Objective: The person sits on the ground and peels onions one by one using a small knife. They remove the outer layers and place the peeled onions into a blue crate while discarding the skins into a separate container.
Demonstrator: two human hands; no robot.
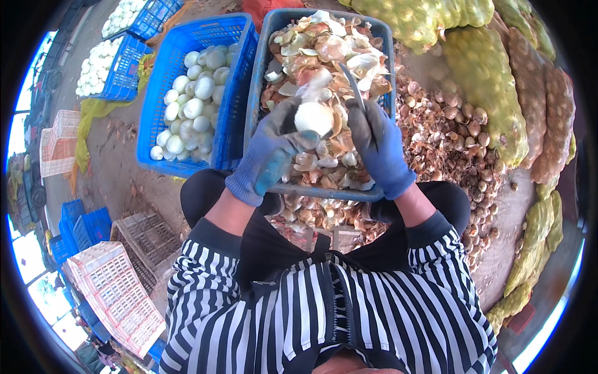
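Observation:
My left hand [280, 140], in a blue knit glove with a dark, worn palm, holds a peeled white onion [314, 118] over a blue-grey plastic bin [322, 191]. A blurred pale piece, perhaps skin, shows just above the onion. My right hand [376, 140], gloved alike, grips a small knife [351, 84], its curved blade pointing up and away, apart from the onion. Beneath both hands the bin is heaped with onion skins [336, 51]. Left of the bin, a blue plastic crate [149, 135] holds many peeled onions [194, 107].
Unpeeled onions [451, 112] and loose skins lie on the floor at the right, beside full mesh sacks [490, 93]. More blue crates [121, 70] with peeled onions stand at the upper left. Pale plastic crates [114, 294] and a brownish crate [147, 238] are at the lower left.

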